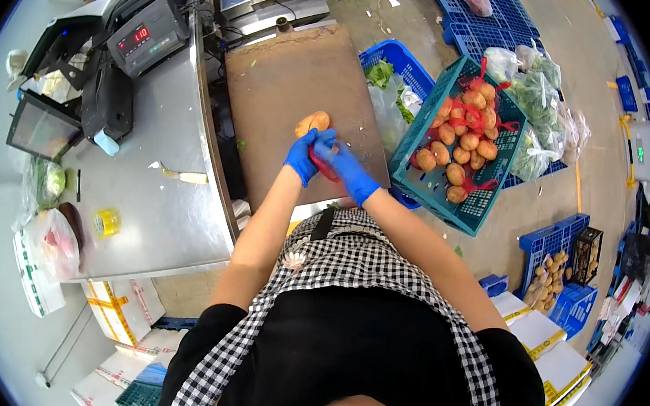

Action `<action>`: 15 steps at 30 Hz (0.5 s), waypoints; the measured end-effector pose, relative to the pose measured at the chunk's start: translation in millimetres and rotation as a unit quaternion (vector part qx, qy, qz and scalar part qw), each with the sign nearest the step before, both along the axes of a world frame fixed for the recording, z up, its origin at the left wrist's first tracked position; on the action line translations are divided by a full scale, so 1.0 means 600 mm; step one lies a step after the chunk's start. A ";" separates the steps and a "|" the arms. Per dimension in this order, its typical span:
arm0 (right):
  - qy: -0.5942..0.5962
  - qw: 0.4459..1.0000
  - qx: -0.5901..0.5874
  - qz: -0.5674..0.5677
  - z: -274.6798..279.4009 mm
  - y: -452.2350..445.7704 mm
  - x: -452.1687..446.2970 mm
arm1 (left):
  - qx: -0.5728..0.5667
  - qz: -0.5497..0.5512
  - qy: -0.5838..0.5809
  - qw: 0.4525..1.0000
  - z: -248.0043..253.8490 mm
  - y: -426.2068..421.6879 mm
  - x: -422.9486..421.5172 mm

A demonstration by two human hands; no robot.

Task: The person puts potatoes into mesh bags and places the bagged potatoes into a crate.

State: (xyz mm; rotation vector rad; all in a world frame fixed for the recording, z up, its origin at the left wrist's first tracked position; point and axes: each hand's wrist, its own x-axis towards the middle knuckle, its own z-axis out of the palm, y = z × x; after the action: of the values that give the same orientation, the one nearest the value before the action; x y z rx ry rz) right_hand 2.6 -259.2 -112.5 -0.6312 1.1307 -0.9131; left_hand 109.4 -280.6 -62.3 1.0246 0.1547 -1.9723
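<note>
Both hands wear blue gloves and meet over the lower part of a brown board (273, 84). My left hand (302, 157) is closed round a red mesh bag (325, 169), whose lower part hangs below the fingers. Just beyond the fingers, potatoes (313, 123) lie on the board at the bag's far end; whether the net covers them is hard to tell. My right hand (347, 168) is beside the left at the bag, its fingers blurred and partly hidden. At the right, a green crate (438, 204) holds several red-netted bags of potatoes (463, 141).
A blue basket (419, 78) with leafy greens stands between board and crate. To the left, a metal table (147, 227) bears a scale display (146, 36), a knife (183, 177) and yellow tape (106, 222). Bagged vegetables (539, 105) lie beyond the crate.
</note>
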 end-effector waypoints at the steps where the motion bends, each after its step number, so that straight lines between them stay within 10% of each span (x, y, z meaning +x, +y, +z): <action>1: -0.078 0.995 0.058 0.035 0.054 0.035 0.000 | -0.165 -0.073 0.233 0.955 -0.136 -0.003 0.035; 8: -0.040 0.979 0.020 0.199 0.169 0.055 -0.095 | -0.278 -0.193 -0.174 0.925 -0.121 0.004 0.029; 10: -0.004 0.976 -0.035 0.215 0.182 0.033 -0.102 | -0.500 -0.387 -0.352 0.690 -0.134 -0.002 0.004; 13: 0.096 0.951 -0.071 0.286 0.269 0.010 -0.069 | -0.632 -0.559 -0.501 0.192 0.006 -0.033 -0.037; 15: 0.085 0.956 -0.115 0.256 0.249 0.008 -0.042 | -0.601 -0.599 -0.526 0.056 0.012 -0.053 -0.023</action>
State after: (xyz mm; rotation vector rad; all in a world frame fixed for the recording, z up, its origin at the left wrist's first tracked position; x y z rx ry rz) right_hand -22.5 -254.4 37.1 -1.1515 0.9483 -0.5489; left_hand 95.7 -312.2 -55.2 -0.6062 2.7079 0.3656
